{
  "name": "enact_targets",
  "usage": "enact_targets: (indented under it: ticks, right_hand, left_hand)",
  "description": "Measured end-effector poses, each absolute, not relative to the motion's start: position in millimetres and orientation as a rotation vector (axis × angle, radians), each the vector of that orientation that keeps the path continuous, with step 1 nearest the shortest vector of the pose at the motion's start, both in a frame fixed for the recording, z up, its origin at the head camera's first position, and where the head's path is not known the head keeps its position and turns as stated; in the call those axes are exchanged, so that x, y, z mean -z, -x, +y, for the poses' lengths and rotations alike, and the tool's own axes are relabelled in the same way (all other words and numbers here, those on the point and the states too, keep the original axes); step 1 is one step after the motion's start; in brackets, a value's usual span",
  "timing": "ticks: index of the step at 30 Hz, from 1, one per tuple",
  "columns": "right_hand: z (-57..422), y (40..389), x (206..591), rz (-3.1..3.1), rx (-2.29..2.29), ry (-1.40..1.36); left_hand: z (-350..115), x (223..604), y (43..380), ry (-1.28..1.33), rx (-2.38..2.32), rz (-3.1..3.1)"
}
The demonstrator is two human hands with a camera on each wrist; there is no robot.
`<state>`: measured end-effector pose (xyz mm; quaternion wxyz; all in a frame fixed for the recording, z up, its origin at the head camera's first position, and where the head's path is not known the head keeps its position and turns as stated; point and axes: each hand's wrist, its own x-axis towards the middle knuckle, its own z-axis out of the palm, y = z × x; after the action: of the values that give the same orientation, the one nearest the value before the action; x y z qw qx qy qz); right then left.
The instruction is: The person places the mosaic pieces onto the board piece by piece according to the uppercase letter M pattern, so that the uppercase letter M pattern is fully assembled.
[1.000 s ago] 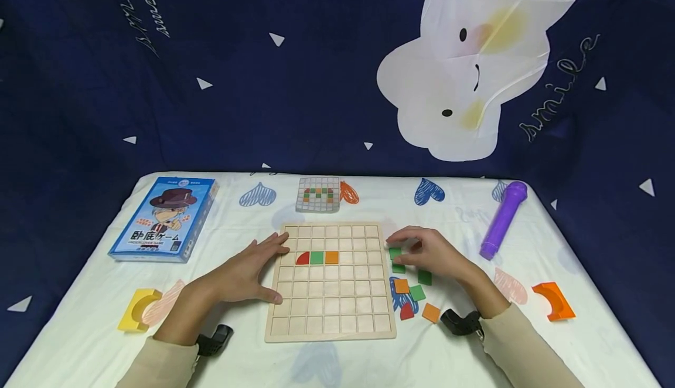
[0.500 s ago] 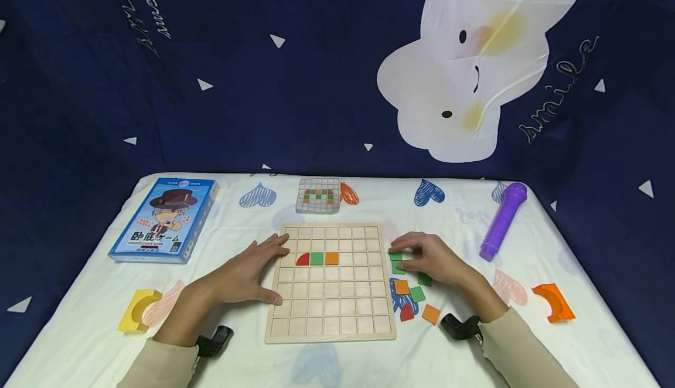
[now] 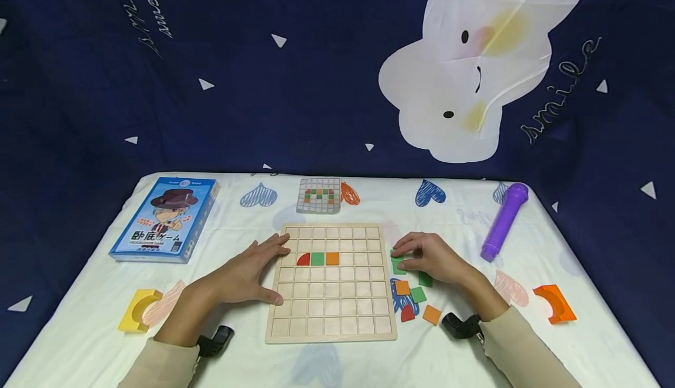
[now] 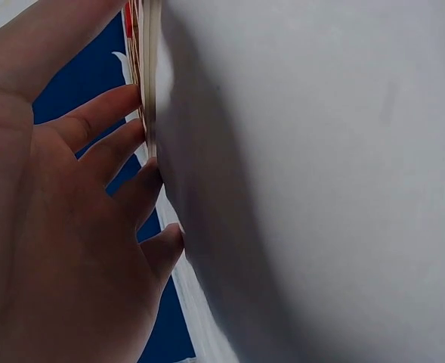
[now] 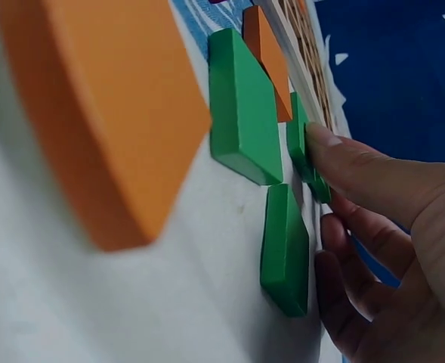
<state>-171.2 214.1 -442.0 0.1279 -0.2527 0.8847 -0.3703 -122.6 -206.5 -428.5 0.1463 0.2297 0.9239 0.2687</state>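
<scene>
**While the left hand lies at the grid board's left edge, the right hand is on green tiles at its right**

The grid board (image 3: 332, 306) lies flat on the white cloth (image 3: 385, 370). In its third row from the far edge, side by side, sit a red quarter-round (image 3: 304, 259), a green square (image 3: 317, 258) and an orange square (image 3: 332, 258).

Left hand (image 3: 239, 274): thumb and fingers spread, tips touching the board's left edge; nothing grasped.

Right hand (image 3: 435, 257): just right of the board, index finger at the far green tile (image 3: 396, 254), thumb against the near green tile (image 3: 396, 269). Whether either tile is pinched cannot be told.

Also right of the board, loose: a third green tile (image 3: 425, 281) by the hand, an inner orange tile (image 3: 402, 288) near the edge, a fourth green tile (image 3: 418, 295), a red tile (image 3: 408, 313) and an outer orange tile (image 3: 432, 315).

Beyond the board lies a printed grid card (image 3: 319, 196). Left of the board: a blue box (image 3: 163, 221), farther off, and a yellow arch block (image 3: 138, 312). Well to its right: a purple microphone-shaped item (image 3: 503, 224) and an orange arch block (image 3: 555, 304).
</scene>
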Motion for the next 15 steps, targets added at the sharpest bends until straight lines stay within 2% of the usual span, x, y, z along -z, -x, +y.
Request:
enact_targets:
  ticks: [15]
  right_hand:
    - [213.6, 173.7, 440.1, 2.529, 1.101, 0.738]
  left_hand:
    - [-207.5, 429.7, 121.8, -0.688, -0.786, 2.663]
